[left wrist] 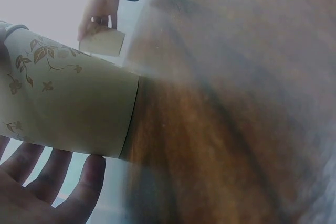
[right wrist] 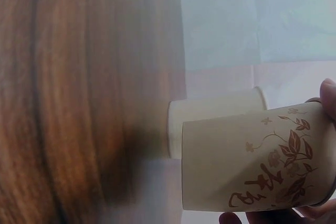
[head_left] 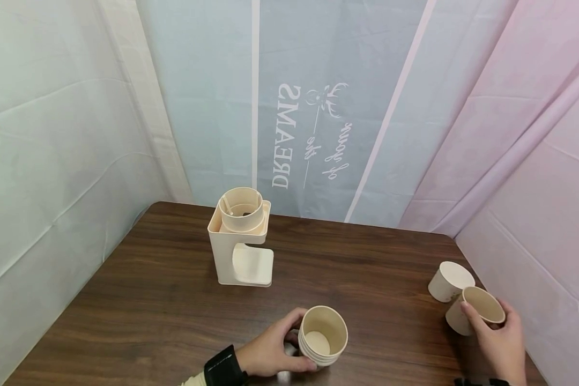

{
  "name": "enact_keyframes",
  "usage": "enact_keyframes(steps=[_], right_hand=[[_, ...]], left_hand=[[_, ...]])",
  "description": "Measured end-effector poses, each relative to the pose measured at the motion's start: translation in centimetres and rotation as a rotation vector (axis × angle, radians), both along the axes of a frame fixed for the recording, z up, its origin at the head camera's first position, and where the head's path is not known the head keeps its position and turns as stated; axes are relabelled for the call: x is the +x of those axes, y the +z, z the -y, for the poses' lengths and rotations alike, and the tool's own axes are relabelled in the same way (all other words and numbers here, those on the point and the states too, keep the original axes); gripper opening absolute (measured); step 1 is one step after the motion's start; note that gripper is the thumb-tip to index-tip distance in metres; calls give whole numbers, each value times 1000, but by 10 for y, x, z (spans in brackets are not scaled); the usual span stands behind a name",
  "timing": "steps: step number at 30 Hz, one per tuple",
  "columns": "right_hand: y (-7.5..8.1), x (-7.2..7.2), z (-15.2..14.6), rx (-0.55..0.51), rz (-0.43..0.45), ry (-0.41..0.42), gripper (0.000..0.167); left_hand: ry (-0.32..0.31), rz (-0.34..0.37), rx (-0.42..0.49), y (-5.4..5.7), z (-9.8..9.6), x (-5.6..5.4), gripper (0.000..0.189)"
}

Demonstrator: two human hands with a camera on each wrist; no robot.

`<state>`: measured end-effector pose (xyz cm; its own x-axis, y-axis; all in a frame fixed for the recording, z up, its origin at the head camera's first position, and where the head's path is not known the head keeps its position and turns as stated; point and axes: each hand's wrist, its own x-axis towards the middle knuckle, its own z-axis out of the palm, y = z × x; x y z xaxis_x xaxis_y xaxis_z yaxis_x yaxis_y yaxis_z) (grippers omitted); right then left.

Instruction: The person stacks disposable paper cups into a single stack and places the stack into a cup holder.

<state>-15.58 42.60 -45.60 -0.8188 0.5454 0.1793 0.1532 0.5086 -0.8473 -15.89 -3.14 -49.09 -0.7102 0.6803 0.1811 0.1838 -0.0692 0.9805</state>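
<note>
My left hand (head_left: 272,348) grips a stack of beige paper cups (head_left: 322,335) from its left side, near the table's front edge. Several rims show at the base of the opening, and the left wrist view shows a brown leaf print on the cup wall (left wrist: 73,98). Over at the right, my right hand (head_left: 504,338) holds a single beige paper cup (head_left: 455,317) near its rim. Brown leaves and lettering decorate this cup (right wrist: 252,166) in the right wrist view. Just behind it stands another paper cup (head_left: 443,287), partly hidden. Whether the held cup touches the table is unclear.
A cream plastic holder (head_left: 224,257) with a round tube on top (head_left: 243,222) and a curved open shelf stands at the back left of the dark wooden table (head_left: 347,268). Cloth curtains (head_left: 212,107) enclose the table behind and at both sides.
</note>
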Motion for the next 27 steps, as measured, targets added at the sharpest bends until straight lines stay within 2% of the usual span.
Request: enact_keyframes(steps=[7,13,15,20,27], right_hand=[[11,1,14,-2,-76,46,42],[24,6,33,-216,-175,82,60],[29,8,39,-252,-189,82,65],[41,12,54,-187,-177,97,67],[58,21,74,-152,-228,175,69]], left_hand=[[-4,7,4,0,1,-1,65],[-5,12,2,0,0,-1,64],[-5,9,1,0,0,-1,65],[-4,7,4,0,0,-1,65],[-3,11,3,0,0,-1,65]])
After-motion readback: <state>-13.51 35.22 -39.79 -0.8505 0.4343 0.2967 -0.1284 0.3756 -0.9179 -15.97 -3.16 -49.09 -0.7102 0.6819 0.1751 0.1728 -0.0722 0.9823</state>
